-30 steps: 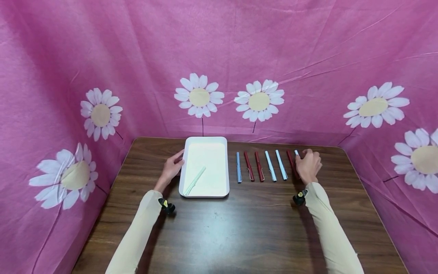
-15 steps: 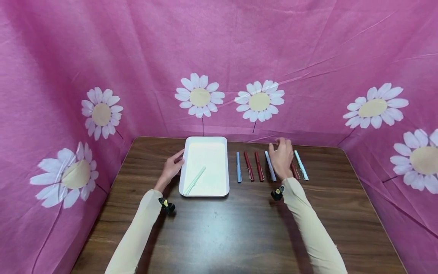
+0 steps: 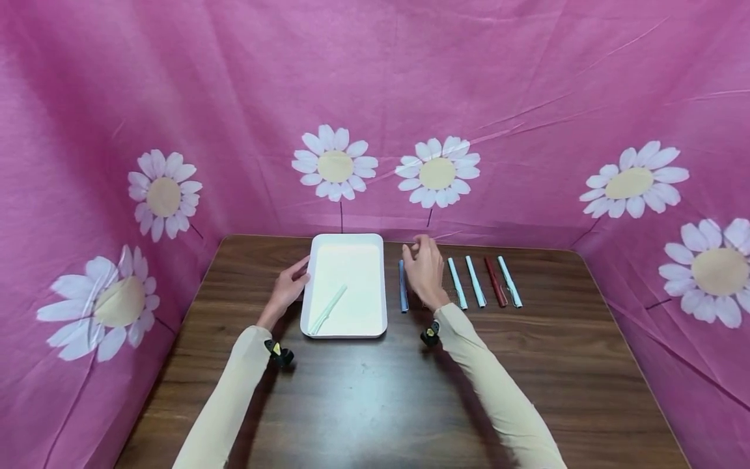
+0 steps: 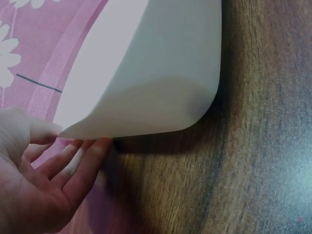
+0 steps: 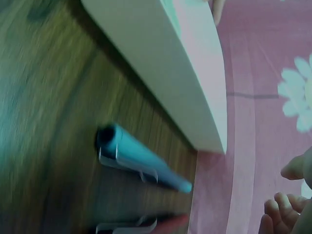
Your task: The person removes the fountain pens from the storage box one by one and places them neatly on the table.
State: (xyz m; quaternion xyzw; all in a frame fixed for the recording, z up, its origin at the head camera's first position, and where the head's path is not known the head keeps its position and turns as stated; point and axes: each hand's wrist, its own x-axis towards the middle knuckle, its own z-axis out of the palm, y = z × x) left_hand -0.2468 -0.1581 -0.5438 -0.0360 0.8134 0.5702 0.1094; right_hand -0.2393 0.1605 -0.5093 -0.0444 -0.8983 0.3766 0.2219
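A white tray (image 3: 379, 293) lies on the table with a pale green pen (image 3: 328, 310) slanted inside it. My left hand (image 3: 287, 290) holds the tray's left rim; the left wrist view shows the thumb on the rim and fingers against the underside. Above the row of pens hovers my right hand (image 3: 426, 270), fingers loosely bent and holding nothing. Left of it lies a blue pen (image 3: 403, 286). In the right wrist view, a red pen (image 5: 170, 223) shows beside that one; the hand hides it in the head view.
Right of the hand lie two light blue pens (image 3: 465, 282), a dark red pen (image 3: 495, 281) and another pale pen (image 3: 509, 281), roughly parallel. Pink cloth (image 3: 375, 78) with daisies rises behind the wooden table (image 3: 351, 404).
My right hand has swept left along the row, from the rightmost pen to above the red ones near the blue pen. The pens stay on the table. My left hand keeps its place at the tray.
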